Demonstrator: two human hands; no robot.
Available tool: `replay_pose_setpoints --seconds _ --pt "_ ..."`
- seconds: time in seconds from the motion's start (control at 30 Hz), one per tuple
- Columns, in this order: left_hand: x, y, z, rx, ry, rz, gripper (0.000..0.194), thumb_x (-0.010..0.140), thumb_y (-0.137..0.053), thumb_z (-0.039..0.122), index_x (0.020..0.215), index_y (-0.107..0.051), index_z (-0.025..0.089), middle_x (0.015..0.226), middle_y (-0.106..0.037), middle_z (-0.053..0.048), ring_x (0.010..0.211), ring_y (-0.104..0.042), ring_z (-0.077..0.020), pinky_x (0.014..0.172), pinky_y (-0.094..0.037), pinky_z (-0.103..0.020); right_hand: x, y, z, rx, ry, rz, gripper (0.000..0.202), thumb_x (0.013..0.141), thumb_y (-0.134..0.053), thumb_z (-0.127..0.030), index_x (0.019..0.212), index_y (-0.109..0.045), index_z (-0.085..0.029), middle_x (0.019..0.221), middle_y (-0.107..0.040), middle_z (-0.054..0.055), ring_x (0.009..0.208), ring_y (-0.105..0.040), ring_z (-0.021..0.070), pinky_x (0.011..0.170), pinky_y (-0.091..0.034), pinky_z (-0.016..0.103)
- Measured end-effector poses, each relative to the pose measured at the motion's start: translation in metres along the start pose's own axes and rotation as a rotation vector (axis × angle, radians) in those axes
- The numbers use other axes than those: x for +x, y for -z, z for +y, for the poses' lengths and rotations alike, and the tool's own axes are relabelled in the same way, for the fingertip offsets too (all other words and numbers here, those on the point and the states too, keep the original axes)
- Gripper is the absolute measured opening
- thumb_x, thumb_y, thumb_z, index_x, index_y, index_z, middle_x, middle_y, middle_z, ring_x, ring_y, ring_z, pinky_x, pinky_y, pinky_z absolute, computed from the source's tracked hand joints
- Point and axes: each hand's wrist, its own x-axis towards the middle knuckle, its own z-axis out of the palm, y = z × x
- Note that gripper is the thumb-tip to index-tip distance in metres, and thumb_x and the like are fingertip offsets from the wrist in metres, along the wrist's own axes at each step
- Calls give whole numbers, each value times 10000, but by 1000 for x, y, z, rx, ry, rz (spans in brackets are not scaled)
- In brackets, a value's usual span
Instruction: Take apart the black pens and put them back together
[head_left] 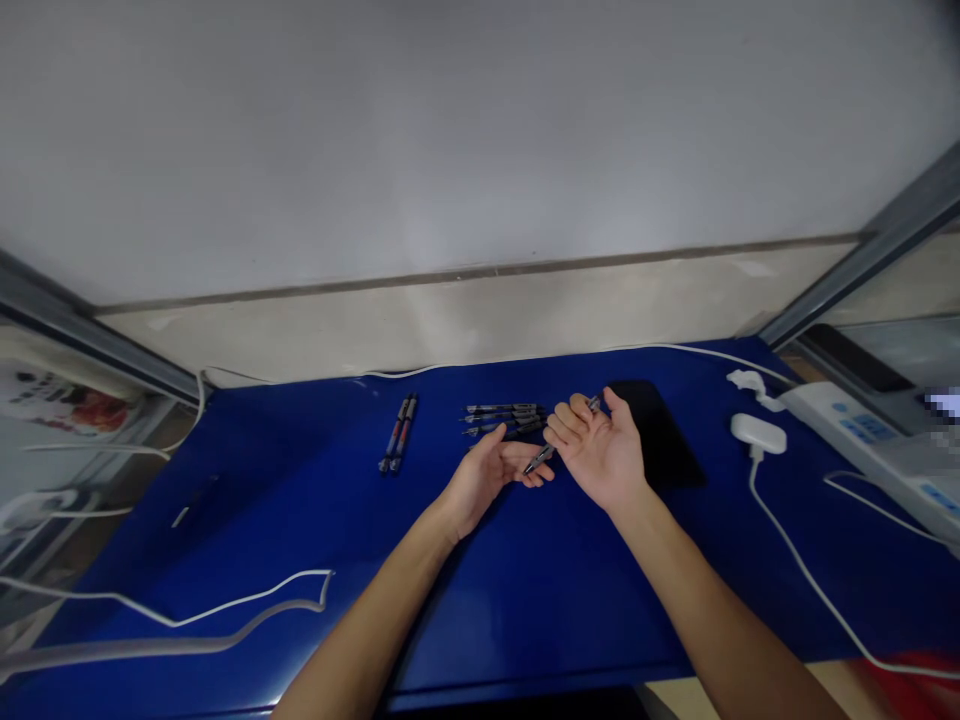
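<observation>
A dark pen [538, 459] slants between my two hands over the blue table [517, 560]. My right hand [598, 448] has its fingers curled round the pen's upper part, palm turned up. Beneath the pen's lower end is my left hand [499, 475], palm up with its fingers spread; whether it touches the pen is hard to tell. Several dark pens [501, 412] lie in a group just behind my hands. Farther left, two pens with reddish marks [398, 433] lie side by side.
A black flat tablet-like object [660, 435] lies behind my right hand. At the right are a white charger case [759, 434] with a cable and a white power strip [862, 430]. White cables [225, 603] cross the left side. A wall [450, 320] bounds the back.
</observation>
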Motion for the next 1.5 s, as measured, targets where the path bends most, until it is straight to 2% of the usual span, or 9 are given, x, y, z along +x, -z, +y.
replay_pose_setpoints --seconds 0.67,1.03,1.37,1.5 --pt "1 0 -1 -30 -6 0 638 941 -341 558 962 -729 52 898 -717 -181 804 -628 -231 841 -415 -365 0 -1 -1 -26 17 7 366 924 -432 -365 605 -336 -212 594 -226 -41 517 -269 133 535 -348 281" --pt "1 -1 0 -38 1 15 609 927 -368 561 935 -736 77 893 -716 -168 812 -623 -230 859 -412 -373 -1 -2 -2 -53 29 32 383 924 -427 -404 604 -333 -216 601 -226 -42 513 -276 132 531 -355 292" --pt "1 0 -1 -55 -3 20 600 930 -376 545 953 -740 68 887 -718 -167 814 -621 -230 860 -411 -367 0 -1 0 -48 13 15 361 918 -439 -351 601 -335 -213 591 -224 -45 507 -269 129 522 -343 283" --pt "1 -1 -1 -68 -6 41 581 915 -411 549 951 -740 72 880 -716 -161 804 -614 -227 852 -413 -365 0 -1 0 -56 21 34 387 923 -436 -398 600 -321 -217 590 -225 -45 503 -264 132 516 -342 289"
